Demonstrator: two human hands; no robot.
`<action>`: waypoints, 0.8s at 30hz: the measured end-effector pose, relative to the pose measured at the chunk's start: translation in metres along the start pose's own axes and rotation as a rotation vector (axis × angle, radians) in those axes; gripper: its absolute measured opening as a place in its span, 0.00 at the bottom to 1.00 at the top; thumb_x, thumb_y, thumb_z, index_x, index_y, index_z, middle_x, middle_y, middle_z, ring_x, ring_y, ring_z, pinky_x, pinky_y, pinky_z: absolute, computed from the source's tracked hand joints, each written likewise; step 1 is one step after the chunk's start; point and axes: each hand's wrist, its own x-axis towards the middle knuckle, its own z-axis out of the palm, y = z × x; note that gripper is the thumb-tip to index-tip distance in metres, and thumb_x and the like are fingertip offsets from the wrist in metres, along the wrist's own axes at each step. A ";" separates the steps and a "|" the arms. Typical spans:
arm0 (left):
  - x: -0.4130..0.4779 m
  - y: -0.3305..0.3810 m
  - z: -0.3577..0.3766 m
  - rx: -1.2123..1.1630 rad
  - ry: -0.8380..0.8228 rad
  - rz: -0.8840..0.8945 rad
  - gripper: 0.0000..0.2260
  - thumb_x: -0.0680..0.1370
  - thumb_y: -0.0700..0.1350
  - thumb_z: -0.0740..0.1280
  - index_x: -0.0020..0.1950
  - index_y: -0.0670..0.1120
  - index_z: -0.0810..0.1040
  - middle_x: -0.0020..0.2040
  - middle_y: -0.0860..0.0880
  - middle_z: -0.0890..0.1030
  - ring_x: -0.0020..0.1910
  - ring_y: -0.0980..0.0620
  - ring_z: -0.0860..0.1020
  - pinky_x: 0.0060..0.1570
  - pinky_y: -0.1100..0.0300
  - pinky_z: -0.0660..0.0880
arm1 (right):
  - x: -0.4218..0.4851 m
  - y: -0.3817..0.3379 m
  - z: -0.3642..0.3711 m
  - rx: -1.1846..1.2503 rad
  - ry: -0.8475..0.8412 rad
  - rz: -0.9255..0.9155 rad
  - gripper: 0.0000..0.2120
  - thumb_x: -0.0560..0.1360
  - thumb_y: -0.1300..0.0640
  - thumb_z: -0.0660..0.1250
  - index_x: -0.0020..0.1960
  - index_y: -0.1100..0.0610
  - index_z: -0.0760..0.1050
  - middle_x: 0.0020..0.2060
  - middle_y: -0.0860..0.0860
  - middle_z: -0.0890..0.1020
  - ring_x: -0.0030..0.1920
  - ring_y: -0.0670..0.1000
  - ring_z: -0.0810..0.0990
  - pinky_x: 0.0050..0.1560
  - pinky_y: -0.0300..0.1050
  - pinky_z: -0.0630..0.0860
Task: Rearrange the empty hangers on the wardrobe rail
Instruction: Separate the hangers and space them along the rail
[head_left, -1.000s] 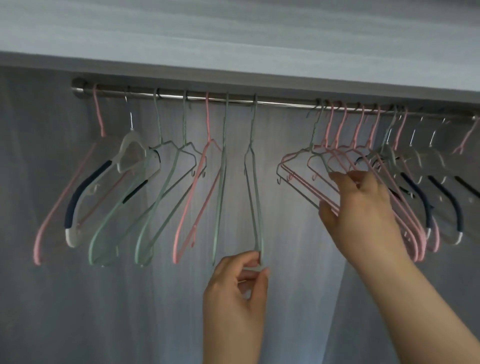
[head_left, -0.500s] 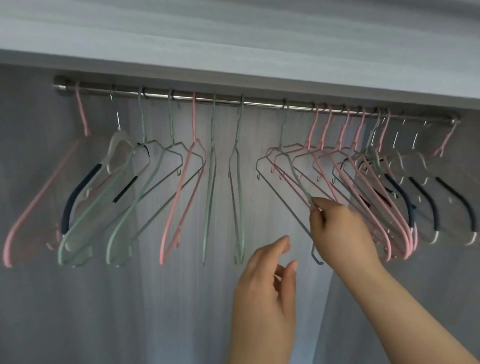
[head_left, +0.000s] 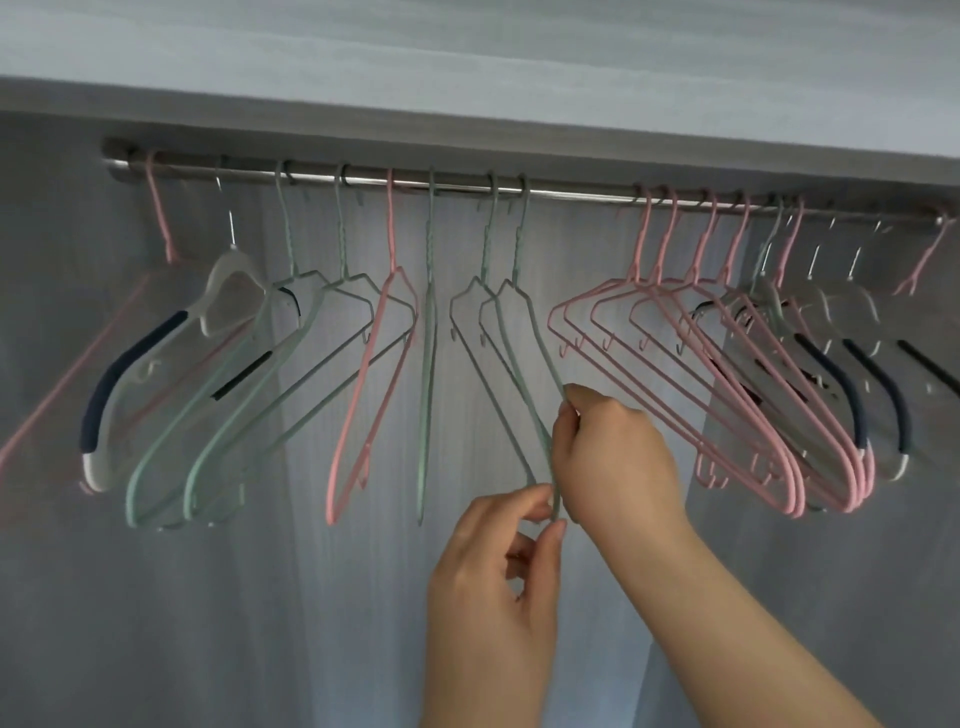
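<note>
Grey wood-grain panelling (head_left: 156, 597) backs the wardrobe, with a shelf (head_left: 467, 78) overhead and the metal rail (head_left: 571, 193) just under it. Every hanger on the rail is bare.

We work at the middle of the rail. Two green hangers (head_left: 532, 332) hang there side by side, hooks almost touching, well apart from the pink cluster (head_left: 675, 364) to the right. Our right hand (head_left: 618, 457) pinches the sloping arm of the nearer one between thumb and forefinger, its other fingers curled loosely behind. Our left hand (head_left: 493, 582), lower down, pinches the bottom end where the two wires meet. We cannot tell whether both wires lie in that pinch. Holding high and low at once should keep the light frames from swinging or twisting, so we judge the pair can be squared up and slid along together.

To the left hang an edge-on green hanger (head_left: 428, 364), a pink hanger (head_left: 374, 374), a green pair (head_left: 249, 395), a white and navy hanger (head_left: 135, 374) and a far pink hanger (head_left: 161, 218) at the rail's end. Colours are mixed on both sides: a lone green frame (head_left: 769, 249) sits among the pinks at the right, with more white and navy frames (head_left: 831, 374) beyond. We judge the sorting only partly done, with the greens meant for the left.
</note>
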 end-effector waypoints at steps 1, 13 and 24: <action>-0.001 -0.002 0.001 -0.006 -0.007 -0.004 0.09 0.70 0.54 0.61 0.49 0.59 0.75 0.45 0.63 0.76 0.33 0.61 0.77 0.32 0.74 0.72 | 0.000 0.001 0.000 -0.009 0.005 -0.002 0.18 0.78 0.60 0.53 0.30 0.53 0.56 0.24 0.49 0.65 0.27 0.52 0.66 0.24 0.41 0.53; -0.012 0.000 0.018 -0.130 -0.106 0.026 0.10 0.68 0.54 0.63 0.49 0.61 0.76 0.44 0.64 0.79 0.30 0.63 0.78 0.32 0.75 0.73 | 0.013 0.022 -0.070 -0.247 0.130 0.014 0.23 0.77 0.54 0.61 0.70 0.57 0.65 0.65 0.60 0.70 0.64 0.61 0.69 0.60 0.51 0.70; -0.051 0.008 0.061 -0.004 -0.386 0.102 0.26 0.71 0.68 0.53 0.68 0.67 0.53 0.56 0.57 0.79 0.48 0.62 0.80 0.36 0.67 0.78 | 0.025 0.041 -0.033 -0.044 -0.047 0.128 0.16 0.80 0.57 0.54 0.64 0.61 0.71 0.32 0.54 0.76 0.28 0.51 0.73 0.27 0.39 0.64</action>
